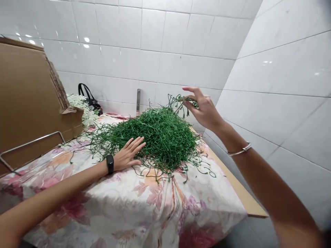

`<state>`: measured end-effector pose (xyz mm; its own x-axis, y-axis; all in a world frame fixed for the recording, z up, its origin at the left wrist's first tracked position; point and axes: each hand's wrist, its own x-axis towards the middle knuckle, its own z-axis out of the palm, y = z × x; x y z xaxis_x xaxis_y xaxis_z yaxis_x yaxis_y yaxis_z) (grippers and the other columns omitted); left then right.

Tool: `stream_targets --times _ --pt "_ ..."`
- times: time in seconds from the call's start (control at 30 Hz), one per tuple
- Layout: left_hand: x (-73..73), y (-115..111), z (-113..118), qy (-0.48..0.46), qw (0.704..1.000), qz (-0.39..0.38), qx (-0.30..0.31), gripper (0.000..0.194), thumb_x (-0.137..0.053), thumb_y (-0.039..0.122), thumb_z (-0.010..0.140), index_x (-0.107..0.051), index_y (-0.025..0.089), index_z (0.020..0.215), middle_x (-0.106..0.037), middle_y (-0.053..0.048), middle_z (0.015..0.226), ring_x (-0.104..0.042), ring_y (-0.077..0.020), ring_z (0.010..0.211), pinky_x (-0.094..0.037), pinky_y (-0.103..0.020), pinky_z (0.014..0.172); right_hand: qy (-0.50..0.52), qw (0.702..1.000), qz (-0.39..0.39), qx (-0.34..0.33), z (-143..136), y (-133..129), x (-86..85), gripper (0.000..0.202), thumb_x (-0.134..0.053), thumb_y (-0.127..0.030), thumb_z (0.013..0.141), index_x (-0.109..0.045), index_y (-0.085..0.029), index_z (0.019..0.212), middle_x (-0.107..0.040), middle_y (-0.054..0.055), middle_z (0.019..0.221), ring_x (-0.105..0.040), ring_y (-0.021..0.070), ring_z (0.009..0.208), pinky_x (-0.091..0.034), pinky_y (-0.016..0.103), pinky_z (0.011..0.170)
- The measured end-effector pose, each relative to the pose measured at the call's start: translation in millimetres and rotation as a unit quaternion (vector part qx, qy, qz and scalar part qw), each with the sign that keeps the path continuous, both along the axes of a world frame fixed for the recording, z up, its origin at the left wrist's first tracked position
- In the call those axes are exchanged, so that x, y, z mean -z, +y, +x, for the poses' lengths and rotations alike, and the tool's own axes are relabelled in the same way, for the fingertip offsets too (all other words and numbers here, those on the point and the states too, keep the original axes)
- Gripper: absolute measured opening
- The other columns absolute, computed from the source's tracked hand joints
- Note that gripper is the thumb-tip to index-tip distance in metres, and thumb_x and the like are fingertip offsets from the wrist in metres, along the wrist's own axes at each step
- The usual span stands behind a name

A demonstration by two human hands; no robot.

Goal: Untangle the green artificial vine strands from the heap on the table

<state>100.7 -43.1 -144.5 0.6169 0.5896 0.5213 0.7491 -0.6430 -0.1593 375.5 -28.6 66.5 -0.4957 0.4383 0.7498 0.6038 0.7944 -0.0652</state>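
Note:
A large heap of thin green stems point(165, 137) lies tangled on a table covered with a floral cloth point(116, 203). My left hand point(128, 154), with a black band at the wrist, rests flat at the heap's front left edge, fingers spread and touching the stems. Raised above the right side of the heap, my right hand point(200, 105) pinches a small bunch of green stems point(178, 102) between thumb and fingers, its index finger lifted. A bracelet circles the right wrist. Loose stems stick out around the heap's edges.
At the left stands a big cardboard box point(28, 100) with a metal wire frame point(33, 141) before it. White flowers point(86, 112) and a black bag point(91, 101) sit behind it. Tiled walls point(155, 44) close off the back and right. A bare wooden edge point(243, 194) shows at right.

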Motion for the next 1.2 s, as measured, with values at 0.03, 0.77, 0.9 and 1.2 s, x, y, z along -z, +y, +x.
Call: stream_targets --times 0.03,0.77,0.9,1.2 --pt "-2.6 8 -8 -0.012 1.000 0.013 -0.017 0.074 -0.040 0.055 0.082 -0.014 0.017 0.140 -0.016 -0.014 0.145 -0.015 -0.0273 0.134 -0.015 -0.046 0.109 -0.004 1.000 0.007 0.002 -3 -1 -3.3 0.038 -0.045 -0.030 0.086 -0.040 -0.019 0.122 -0.064 0.008 0.098 -0.057 0.0249 0.101 -0.038 0.051 0.092" --pt "-72.4 -79 -12 0.082 0.875 0.465 0.106 0.044 -0.040 0.053 0.082 -0.061 0.019 0.103 -0.061 -0.007 0.111 -0.055 -0.0252 0.105 -0.048 -0.037 0.087 0.078 0.964 0.025 -0.253 -106 13 -41.6 0.035 -0.047 -0.018 0.083 -0.033 -0.021 0.116 -0.055 0.000 0.105 -0.056 0.0055 0.084 -0.044 0.015 0.070" --pt "-100.2 -79 -2 -0.146 0.865 0.456 0.152 0.043 -0.037 0.046 0.085 -0.052 0.017 0.113 -0.058 -0.010 0.109 -0.056 -0.0231 0.099 -0.048 -0.038 0.082 -0.052 0.962 -0.085 -0.256 -82 3 33.2 0.043 -0.050 -0.017 0.083 -0.031 -0.014 0.122 -0.057 0.004 0.098 -0.055 0.0081 0.082 -0.045 0.023 0.074" --pt "-74.9 -17 57 -0.297 0.916 -0.240 0.124 0.045 -0.051 0.039 0.082 -0.042 0.016 0.118 -0.059 -0.007 0.099 -0.057 -0.0164 0.086 -0.046 -0.028 0.075 -0.074 0.932 -0.246 -0.255 -46 -6 127.7 0.043 -0.060 -0.027 0.076 -0.042 -0.014 0.113 -0.055 0.008 0.106 -0.054 0.0136 0.091 -0.047 0.030 0.080"
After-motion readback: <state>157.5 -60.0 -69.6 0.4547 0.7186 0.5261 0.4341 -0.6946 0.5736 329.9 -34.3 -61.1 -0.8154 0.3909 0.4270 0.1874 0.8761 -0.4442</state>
